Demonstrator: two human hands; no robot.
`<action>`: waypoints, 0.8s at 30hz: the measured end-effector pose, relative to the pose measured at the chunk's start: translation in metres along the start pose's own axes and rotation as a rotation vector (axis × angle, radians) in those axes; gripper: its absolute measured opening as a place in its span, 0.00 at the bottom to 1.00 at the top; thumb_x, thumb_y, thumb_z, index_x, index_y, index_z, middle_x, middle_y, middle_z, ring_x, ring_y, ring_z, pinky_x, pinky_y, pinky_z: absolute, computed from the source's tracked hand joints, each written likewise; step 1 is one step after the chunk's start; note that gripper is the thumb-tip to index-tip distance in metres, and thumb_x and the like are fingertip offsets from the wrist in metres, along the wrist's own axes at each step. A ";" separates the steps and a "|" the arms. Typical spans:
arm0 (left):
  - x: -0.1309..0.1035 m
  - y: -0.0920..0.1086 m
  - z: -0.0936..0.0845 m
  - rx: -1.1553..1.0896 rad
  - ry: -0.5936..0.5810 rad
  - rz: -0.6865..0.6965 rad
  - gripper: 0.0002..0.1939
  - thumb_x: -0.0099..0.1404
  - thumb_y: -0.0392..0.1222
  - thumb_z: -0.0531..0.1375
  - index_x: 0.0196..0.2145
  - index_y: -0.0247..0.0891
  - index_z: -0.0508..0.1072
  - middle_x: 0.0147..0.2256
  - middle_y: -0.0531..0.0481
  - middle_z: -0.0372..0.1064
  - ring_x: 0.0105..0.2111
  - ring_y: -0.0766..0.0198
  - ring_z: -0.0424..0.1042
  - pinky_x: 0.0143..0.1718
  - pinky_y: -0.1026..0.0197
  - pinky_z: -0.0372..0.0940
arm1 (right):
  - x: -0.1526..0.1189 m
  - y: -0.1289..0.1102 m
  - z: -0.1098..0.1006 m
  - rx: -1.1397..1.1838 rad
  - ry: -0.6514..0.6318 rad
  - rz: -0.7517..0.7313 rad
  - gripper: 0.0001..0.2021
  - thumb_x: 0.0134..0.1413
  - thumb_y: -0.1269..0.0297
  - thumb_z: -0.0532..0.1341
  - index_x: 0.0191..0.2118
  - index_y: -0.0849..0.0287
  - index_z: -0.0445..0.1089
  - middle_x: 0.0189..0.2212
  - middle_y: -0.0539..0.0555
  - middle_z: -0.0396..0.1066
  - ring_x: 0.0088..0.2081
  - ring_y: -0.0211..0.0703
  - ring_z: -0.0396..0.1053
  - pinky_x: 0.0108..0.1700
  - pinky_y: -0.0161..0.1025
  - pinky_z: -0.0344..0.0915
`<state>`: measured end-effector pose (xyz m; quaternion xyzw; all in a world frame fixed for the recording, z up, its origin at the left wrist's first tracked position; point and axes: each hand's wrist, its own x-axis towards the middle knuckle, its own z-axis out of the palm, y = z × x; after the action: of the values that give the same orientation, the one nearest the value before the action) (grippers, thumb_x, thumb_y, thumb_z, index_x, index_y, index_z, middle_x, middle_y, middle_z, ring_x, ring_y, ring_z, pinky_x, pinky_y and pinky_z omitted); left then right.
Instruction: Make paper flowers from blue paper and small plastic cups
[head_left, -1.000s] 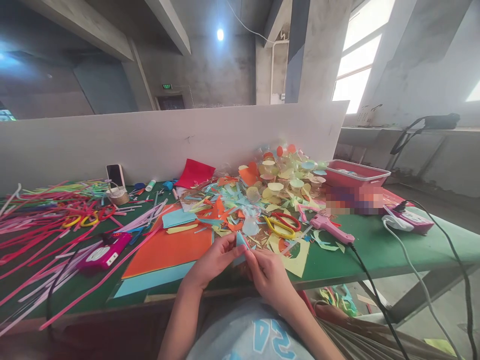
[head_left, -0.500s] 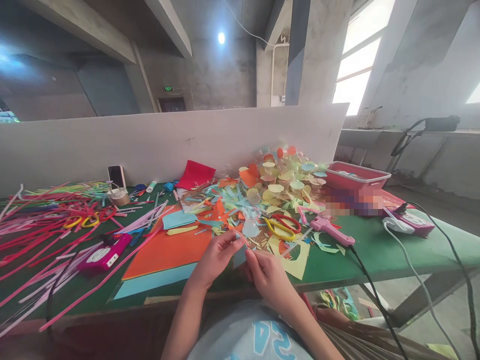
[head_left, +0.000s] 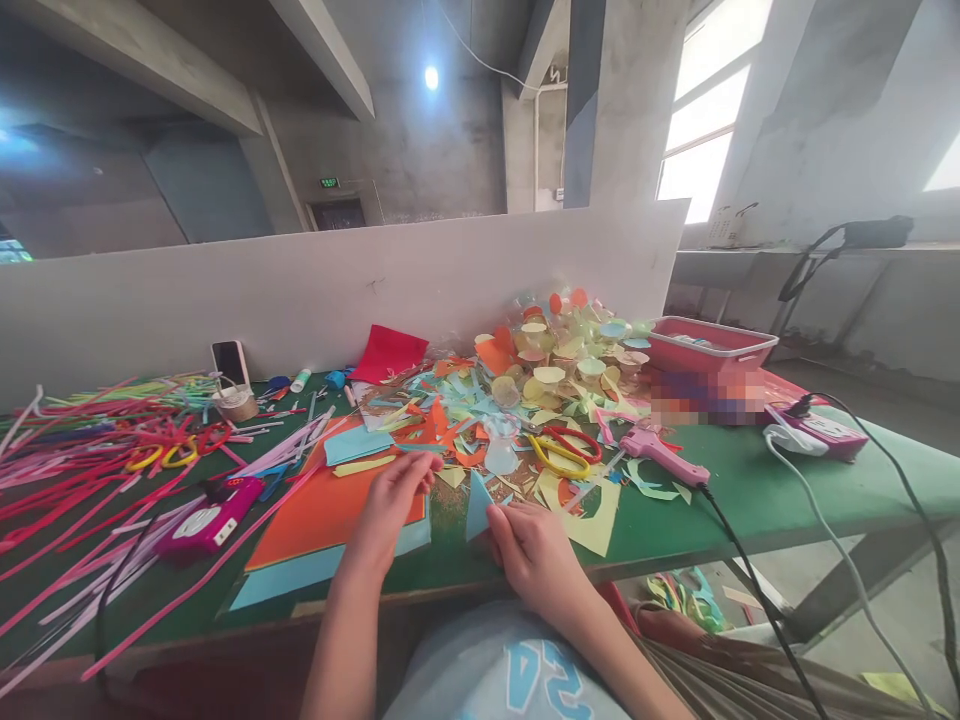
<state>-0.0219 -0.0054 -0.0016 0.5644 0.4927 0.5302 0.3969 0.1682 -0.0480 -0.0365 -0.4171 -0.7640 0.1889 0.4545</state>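
Observation:
My right hand pinches a small blue piece of paper between thumb and fingers, its pointed corner upward over the table's front edge. My left hand is apart from it, above the orange paper sheet. Its fingers are bent together, and whatever they may hold cannot be made out. Under the orange sheet lies a blue sheet. Folded blue paper rests beyond the left hand. Yellow-handled and red-handled scissors lie beyond the right hand, near a cut yellow sheet.
A pink glue gun with a black cord lies at right, near a red bin. Paper-topped clear cups are heaped at the back. Pipe cleaners and a magenta power strip cover the left. A white board stands behind.
My left hand has drawn away to the left from my right hand, with which it was close together. The right hand stays nearly in place, and the blue paper in it now shows more.

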 end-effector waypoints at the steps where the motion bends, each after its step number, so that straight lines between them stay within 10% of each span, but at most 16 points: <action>1: -0.002 0.001 0.006 0.022 -0.065 -0.015 0.19 0.59 0.58 0.61 0.31 0.37 0.75 0.30 0.50 0.67 0.33 0.63 0.64 0.37 0.63 0.62 | 0.000 0.000 0.000 0.016 0.014 0.016 0.25 0.70 0.56 0.41 0.20 0.56 0.55 0.17 0.49 0.63 0.22 0.38 0.62 0.31 0.35 0.54; 10: -0.015 0.017 0.022 0.154 -0.446 -0.088 0.19 0.56 0.59 0.64 0.30 0.39 0.72 0.28 0.55 0.64 0.31 0.65 0.62 0.36 0.63 0.60 | 0.000 0.003 0.002 0.159 0.048 0.160 0.26 0.69 0.51 0.41 0.20 0.55 0.56 0.15 0.49 0.62 0.19 0.38 0.61 0.25 0.34 0.54; 24: -0.014 0.014 0.015 0.156 -0.382 -0.034 0.16 0.60 0.56 0.61 0.33 0.39 0.71 0.32 0.54 0.62 0.35 0.64 0.61 0.39 0.64 0.58 | -0.001 0.010 0.010 0.218 0.152 0.202 0.14 0.65 0.51 0.50 0.39 0.56 0.62 0.20 0.45 0.61 0.20 0.37 0.58 0.22 0.32 0.53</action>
<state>-0.0045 -0.0204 0.0069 0.6754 0.4575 0.3671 0.4469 0.1646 -0.0426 -0.0486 -0.4531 -0.6566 0.2833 0.5323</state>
